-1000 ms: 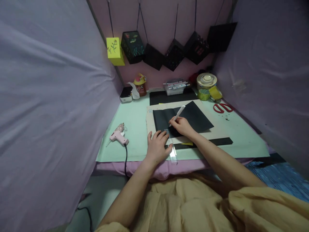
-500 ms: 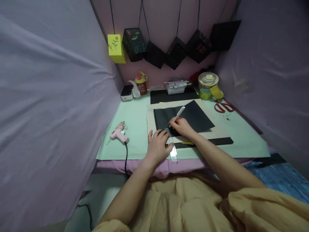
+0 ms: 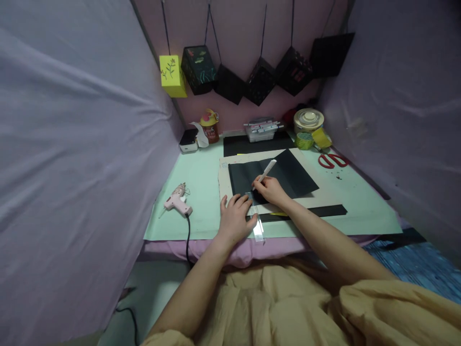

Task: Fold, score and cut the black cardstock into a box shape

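Observation:
A black sheet of paper [image 3: 293,175] with its right part raised lies on a cream board [image 3: 319,166]. My right hand [image 3: 271,190] is closed round a white pen [image 3: 268,168], its tip down at the sheet near the end of a clear ruler [image 3: 258,229]. The ruler runs from the black sheet toward the table's front edge. Flat, with fingers spread, my left hand [image 3: 236,216] presses on the ruler and the lower left of the sheet.
A pink glue gun [image 3: 178,201] with a black cord lies left. Red-handled scissors [image 3: 333,161] lie right. Behind stand a pen box [image 3: 261,132], a red bottle [image 3: 210,129] and a round tin [image 3: 309,120]. Several boxes hang above, one yellow [image 3: 173,79].
The view has tilted slightly, so the hanging boxes sit a little lower. Both hands, the pen and the ruler keep almost the same places.

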